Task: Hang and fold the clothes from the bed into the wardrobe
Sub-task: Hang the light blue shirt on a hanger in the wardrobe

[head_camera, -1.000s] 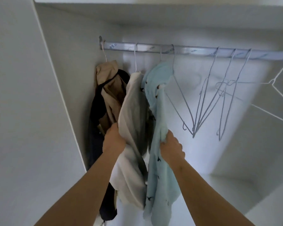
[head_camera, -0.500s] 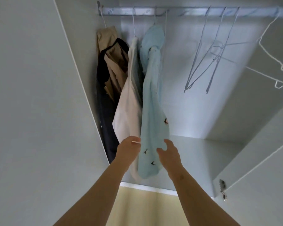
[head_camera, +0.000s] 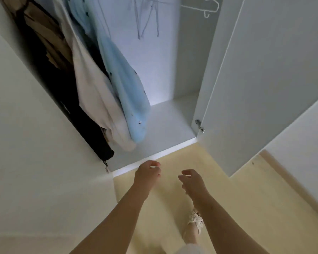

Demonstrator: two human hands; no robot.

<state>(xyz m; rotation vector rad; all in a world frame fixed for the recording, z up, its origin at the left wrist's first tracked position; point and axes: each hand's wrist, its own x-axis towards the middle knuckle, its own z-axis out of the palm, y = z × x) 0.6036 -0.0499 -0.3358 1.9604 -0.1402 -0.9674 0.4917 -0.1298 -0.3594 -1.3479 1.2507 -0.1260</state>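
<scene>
In the head view, a light blue garment (head_camera: 125, 85), a white garment (head_camera: 94, 99) and a dark garment (head_camera: 66, 92) hang at the wardrobe's left, so some hanging looks done. Empty hangers (head_camera: 147, 21) wait beside them, and the bed is out of sight, so the remainder cannot be judged. The left hand (head_camera: 148, 173) and right hand (head_camera: 193, 182) hover loosely curled, holding nothing, above the pale yellow floor (head_camera: 228, 198) before the wardrobe base (head_camera: 165, 125) and open door (head_camera: 264, 70).

1. The light blue garment (head_camera: 125, 85) carried small dark motifs, possibly birds.
2. Beside it hung a cream-white garment (head_camera: 95, 99), a black garment (head_camera: 72, 110) and a tan garment (head_camera: 44, 32).
3. The wardrobe (head_camera: 163, 125) was white and the floor (head_camera: 173, 208) pale yellow.
4. The slipper (head_camera: 195, 219) was white with dark spots.
</scene>
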